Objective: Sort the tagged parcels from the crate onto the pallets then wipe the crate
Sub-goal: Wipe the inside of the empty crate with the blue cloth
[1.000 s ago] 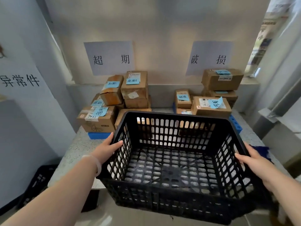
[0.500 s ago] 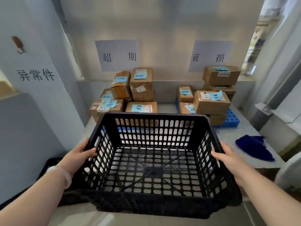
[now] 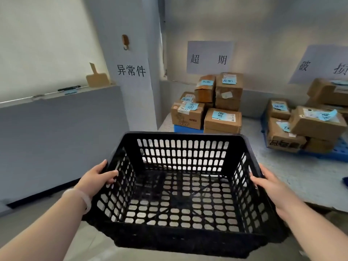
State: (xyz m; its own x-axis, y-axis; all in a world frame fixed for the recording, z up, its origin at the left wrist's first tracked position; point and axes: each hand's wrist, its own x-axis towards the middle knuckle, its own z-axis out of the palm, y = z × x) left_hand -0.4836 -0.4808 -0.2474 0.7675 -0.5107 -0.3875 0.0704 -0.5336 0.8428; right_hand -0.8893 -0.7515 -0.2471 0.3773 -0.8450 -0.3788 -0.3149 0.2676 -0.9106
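The black perforated plastic crate [image 3: 178, 240] is being held aloft just before the speckled grey table [image 3: 301, 176]. Its side rims are being gripped by the left hand [image 3: 98, 180] and right hand [image 3: 271, 187], fingers curled over.

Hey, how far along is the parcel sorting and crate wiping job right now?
Sorting looks done: the crate is empty, and tagged parcels sit stacked on the left pallet and right pallet. In hand: the left hand and right hand grip the crate's side rims, holding it up. Left to do: wiping the crate, not yet begun.
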